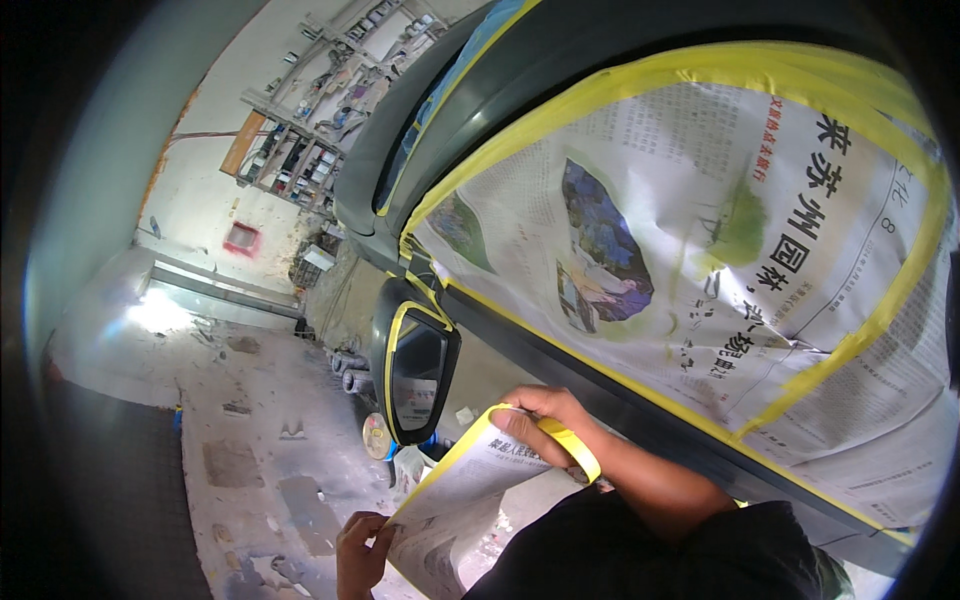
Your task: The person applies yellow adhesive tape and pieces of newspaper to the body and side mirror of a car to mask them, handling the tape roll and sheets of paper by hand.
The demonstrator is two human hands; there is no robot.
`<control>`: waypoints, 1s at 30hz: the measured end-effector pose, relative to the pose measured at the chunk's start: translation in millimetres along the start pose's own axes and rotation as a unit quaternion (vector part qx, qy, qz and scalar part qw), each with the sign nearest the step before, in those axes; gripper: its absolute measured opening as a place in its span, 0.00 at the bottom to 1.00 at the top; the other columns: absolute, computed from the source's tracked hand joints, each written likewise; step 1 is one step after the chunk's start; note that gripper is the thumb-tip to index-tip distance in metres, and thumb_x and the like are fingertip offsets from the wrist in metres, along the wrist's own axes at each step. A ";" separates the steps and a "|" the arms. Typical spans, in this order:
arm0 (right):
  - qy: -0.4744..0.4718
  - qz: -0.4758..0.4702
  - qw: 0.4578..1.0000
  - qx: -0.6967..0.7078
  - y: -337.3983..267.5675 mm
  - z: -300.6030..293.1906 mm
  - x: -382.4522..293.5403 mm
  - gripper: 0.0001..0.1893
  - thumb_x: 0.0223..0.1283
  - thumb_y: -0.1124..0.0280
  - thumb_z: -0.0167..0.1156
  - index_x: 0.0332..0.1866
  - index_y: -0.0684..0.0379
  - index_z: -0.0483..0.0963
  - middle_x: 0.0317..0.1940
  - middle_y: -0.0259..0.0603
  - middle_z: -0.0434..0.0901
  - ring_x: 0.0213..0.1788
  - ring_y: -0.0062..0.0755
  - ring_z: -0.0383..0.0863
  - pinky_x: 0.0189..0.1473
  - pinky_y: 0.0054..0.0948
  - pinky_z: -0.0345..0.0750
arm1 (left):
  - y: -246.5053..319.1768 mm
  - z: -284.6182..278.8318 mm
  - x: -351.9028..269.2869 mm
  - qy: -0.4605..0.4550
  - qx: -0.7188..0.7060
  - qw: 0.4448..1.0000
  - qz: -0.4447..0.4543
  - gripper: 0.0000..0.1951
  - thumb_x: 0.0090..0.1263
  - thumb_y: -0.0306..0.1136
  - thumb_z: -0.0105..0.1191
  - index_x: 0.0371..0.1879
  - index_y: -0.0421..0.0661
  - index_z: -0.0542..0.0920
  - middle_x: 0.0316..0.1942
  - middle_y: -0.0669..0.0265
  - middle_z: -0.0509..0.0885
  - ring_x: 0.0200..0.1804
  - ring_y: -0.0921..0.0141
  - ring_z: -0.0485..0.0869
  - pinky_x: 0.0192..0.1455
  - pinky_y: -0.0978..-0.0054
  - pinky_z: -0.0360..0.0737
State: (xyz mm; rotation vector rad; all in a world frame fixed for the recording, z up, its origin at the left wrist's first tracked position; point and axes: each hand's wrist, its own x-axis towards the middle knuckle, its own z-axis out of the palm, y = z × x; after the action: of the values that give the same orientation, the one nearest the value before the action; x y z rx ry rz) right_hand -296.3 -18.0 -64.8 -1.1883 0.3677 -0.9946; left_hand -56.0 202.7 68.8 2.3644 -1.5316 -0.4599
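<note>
A sheet of newspaper hangs between my two hands, with yellow masking tape along its upper edge. My left hand pinches its lower-left corner. At the opposite corner, my right hand grips the taped edge between thumb and fingers. A loop of yellow tape, apparently a roll, sits against my right hand near the wrist. Just beyond the sheet is the car's side mirror, its glass uncovered and its housing edged with yellow tape. Newspaper bordered by yellow tape covers the car's side window.
The dark grey car body fills the upper right. Behind the mirror, several cans and a round tub stand on the stained floor. Crowded wall shelves hold bottles and supplies. A bright light shines at left.
</note>
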 end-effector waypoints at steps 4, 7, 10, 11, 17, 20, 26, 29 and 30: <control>0.035 -0.026 0.997 -0.059 6.4 7.2 13.7 0.11 0.70 0.65 0.59 0.37 0.63 0.77 0.27 0.42 0.76 0.28 0.26 0.74 0.33 0.27 0.73 | -9.2 -10.9 -2.4 0.029 0.016 0.999 0.022 0.06 0.58 0.18 0.61 0.34 0.38 0.83 0.33 0.60 0.84 0.35 0.68 0.83 0.42 0.73 0.81; 0.051 -0.046 0.992 -0.109 20.6 13.1 25.5 0.11 0.70 0.65 0.59 0.36 0.63 0.77 0.27 0.44 0.77 0.27 0.30 0.75 0.32 0.29 0.73 | -14.2 -18.7 -2.3 0.025 0.049 0.999 -0.004 0.06 0.57 0.18 0.62 0.33 0.39 0.84 0.29 0.61 0.85 0.33 0.70 0.83 0.41 0.73 0.81; 0.068 0.005 0.993 -0.097 27.9 19.1 34.1 0.11 0.70 0.65 0.59 0.37 0.63 0.78 0.27 0.43 0.78 0.27 0.26 0.75 0.32 0.28 0.74 | -34.2 -22.1 -2.4 -0.011 0.018 1.000 -0.015 0.08 0.55 0.20 0.65 0.34 0.40 0.85 0.31 0.60 0.88 0.34 0.70 0.86 0.43 0.73 0.81; 0.075 -0.003 0.993 -0.094 30.4 21.5 37.8 0.12 0.70 0.64 0.59 0.38 0.63 0.78 0.27 0.42 0.78 0.28 0.25 0.76 0.33 0.28 0.74 | -40.7 -23.3 -0.5 -0.028 0.007 0.999 -0.015 0.09 0.54 0.20 0.66 0.35 0.40 0.86 0.32 0.60 0.88 0.34 0.70 0.86 0.43 0.73 0.81; 0.102 -0.046 0.989 -0.099 49.0 32.5 66.7 0.12 0.71 0.62 0.58 0.41 0.63 0.78 0.32 0.38 0.80 0.32 0.23 0.77 0.38 0.25 0.75 | -49.9 -13.2 16.0 -0.045 0.067 0.992 0.096 0.11 0.58 0.24 0.67 0.39 0.40 0.84 0.33 0.55 0.87 0.36 0.61 0.88 0.42 0.67 0.83; 0.121 -0.032 0.989 -0.079 66.8 35.9 78.2 0.14 0.72 0.60 0.57 0.40 0.63 0.78 0.31 0.37 0.78 0.33 0.22 0.75 0.38 0.24 0.74 | -34.9 -15.9 24.8 -0.071 0.004 0.992 0.101 0.11 0.64 0.28 0.64 0.44 0.40 0.84 0.36 0.56 0.86 0.39 0.58 0.86 0.44 0.65 0.81; 0.168 -0.001 0.984 -0.059 103.5 39.6 96.4 0.15 0.72 0.60 0.57 0.40 0.64 0.77 0.28 0.37 0.75 0.32 0.22 0.74 0.37 0.25 0.73 | -9.7 -30.9 52.8 -0.105 0.014 0.982 0.155 0.12 0.63 0.25 0.63 0.45 0.39 0.83 0.35 0.54 0.85 0.37 0.58 0.85 0.41 0.66 0.81; 0.220 -0.041 0.969 -0.101 113.6 39.0 110.9 0.13 0.70 0.63 0.58 0.40 0.64 0.78 0.28 0.42 0.77 0.30 0.31 0.75 0.37 0.29 0.73 | 9.7 -39.2 66.3 -0.102 0.003 0.984 0.148 0.12 0.63 0.23 0.63 0.45 0.39 0.83 0.34 0.54 0.85 0.35 0.58 0.85 0.39 0.66 0.81; 0.242 -0.066 0.961 -0.116 120.3 37.9 117.1 0.12 0.70 0.64 0.59 0.40 0.64 0.78 0.28 0.44 0.77 0.30 0.34 0.76 0.37 0.29 0.74 | 22.4 -41.2 73.8 -0.104 0.003 0.982 0.158 0.13 0.61 0.21 0.62 0.45 0.39 0.82 0.34 0.54 0.84 0.34 0.58 0.84 0.38 0.66 0.81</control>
State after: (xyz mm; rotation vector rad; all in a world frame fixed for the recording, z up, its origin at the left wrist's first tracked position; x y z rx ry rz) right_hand -151.5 -85.1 -129.3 -1.1804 0.8174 -1.3900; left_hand -29.1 128.9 107.2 2.0737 -1.9598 -0.6409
